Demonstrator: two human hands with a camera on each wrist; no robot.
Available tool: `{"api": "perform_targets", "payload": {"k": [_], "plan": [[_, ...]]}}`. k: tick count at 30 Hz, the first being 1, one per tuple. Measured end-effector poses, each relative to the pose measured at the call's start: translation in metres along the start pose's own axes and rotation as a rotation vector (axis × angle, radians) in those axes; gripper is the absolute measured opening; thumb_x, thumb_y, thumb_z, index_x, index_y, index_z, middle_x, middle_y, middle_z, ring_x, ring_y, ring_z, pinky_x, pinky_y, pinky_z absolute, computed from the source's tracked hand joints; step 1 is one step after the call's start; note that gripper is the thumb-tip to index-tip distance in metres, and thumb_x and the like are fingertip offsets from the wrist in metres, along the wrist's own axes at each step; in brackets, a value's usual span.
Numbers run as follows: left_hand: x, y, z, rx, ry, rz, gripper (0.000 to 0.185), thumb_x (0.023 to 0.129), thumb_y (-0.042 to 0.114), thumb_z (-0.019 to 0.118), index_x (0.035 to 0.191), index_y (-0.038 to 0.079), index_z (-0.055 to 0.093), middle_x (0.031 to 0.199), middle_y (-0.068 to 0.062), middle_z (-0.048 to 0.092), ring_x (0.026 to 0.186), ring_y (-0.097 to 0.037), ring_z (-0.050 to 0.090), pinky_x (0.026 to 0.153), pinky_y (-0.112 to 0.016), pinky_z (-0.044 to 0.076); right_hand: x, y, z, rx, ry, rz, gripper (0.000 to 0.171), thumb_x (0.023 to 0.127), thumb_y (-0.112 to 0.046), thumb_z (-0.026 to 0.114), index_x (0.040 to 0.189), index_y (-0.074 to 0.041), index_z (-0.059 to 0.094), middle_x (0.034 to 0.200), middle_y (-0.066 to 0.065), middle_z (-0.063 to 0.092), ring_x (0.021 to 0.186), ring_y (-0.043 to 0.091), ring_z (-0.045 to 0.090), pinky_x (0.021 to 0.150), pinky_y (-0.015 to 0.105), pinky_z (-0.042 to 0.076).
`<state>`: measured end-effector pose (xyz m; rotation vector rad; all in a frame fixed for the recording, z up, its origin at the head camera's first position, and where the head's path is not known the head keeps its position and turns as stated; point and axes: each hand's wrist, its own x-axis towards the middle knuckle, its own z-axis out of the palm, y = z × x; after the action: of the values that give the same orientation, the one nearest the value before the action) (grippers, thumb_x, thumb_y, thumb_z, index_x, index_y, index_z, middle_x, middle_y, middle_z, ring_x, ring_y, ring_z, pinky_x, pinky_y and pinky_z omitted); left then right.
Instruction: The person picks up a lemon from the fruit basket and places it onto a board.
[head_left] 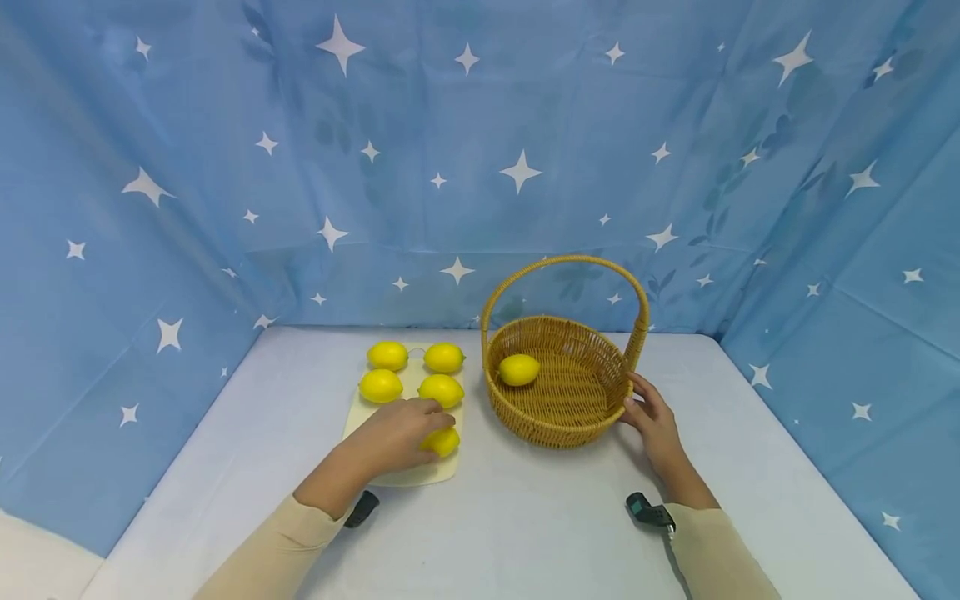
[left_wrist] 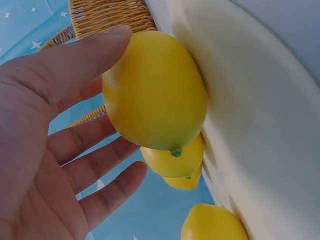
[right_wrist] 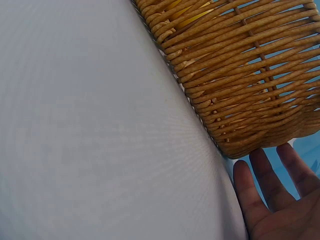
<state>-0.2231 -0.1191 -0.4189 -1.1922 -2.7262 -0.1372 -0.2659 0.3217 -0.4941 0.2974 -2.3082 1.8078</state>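
Several yellow lemons [head_left: 380,386] lie in two columns on a cream cutting board [head_left: 405,477]. My left hand [head_left: 401,437] is over the near part of the board and holds the nearest lemon [left_wrist: 155,92] between thumb and fingers, with the lemon close against the board. To the right stands a round wicker basket [head_left: 555,435] with a tall arched handle, and one lemon [head_left: 519,369] rests inside at its left. My right hand [head_left: 656,425] touches the basket's right side; in the right wrist view its fingers [right_wrist: 270,180] are extended with tips at the woven wall.
A white cloth [head_left: 525,525] covers the table under the board and basket. Blue curtains [head_left: 420,208] with white stars surround it at the back and sides. Dark wrist devices [head_left: 648,510] sit at both sleeves.
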Motion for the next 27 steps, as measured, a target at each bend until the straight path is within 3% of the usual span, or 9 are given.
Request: {"api": "perform_targets", "payload": {"k": [11, 18, 27], "plan": [[0.039, 0.019, -0.010, 0.045, -0.009, 0.112, 0.035, 0.089, 0.034, 0.072, 0.119, 0.017, 0.067, 0.108, 0.002, 0.062, 0.094, -0.014, 0.060, 0.080, -0.030, 0.051, 0.000, 0.000, 0.001, 0.018, -0.001, -0.022, 0.055, 0.104, -0.021, 0.049, 0.153, -0.010, 0.028, 0.147, 0.025, 0.032, 0.111, 0.011, 0.057, 0.084, 0.026, 0.053], [0.067, 0.023, -0.017, -0.008, 0.021, 0.173, 0.030, 0.091, 0.030, 0.070, 0.118, 0.017, 0.068, 0.108, 0.006, 0.064, 0.095, -0.010, 0.059, 0.081, -0.026, 0.050, -0.004, -0.001, 0.003, 0.005, 0.002, -0.013, 0.055, 0.103, -0.026, 0.050, 0.153, -0.015, 0.030, 0.150, 0.020, 0.031, 0.112, 0.006, 0.054, 0.083, 0.023, 0.052], [0.109, 0.032, -0.022, 0.007, -0.019, 0.145, 0.029, 0.093, 0.031, 0.068, 0.120, 0.020, 0.068, 0.108, 0.004, 0.065, 0.091, -0.009, 0.060, 0.076, -0.026, 0.051, -0.004, 0.000, 0.002, 0.002, -0.006, -0.036, 0.056, 0.103, -0.025, 0.049, 0.154, -0.014, 0.029, 0.150, 0.022, 0.031, 0.112, 0.007, 0.054, 0.083, 0.023, 0.053]]}}
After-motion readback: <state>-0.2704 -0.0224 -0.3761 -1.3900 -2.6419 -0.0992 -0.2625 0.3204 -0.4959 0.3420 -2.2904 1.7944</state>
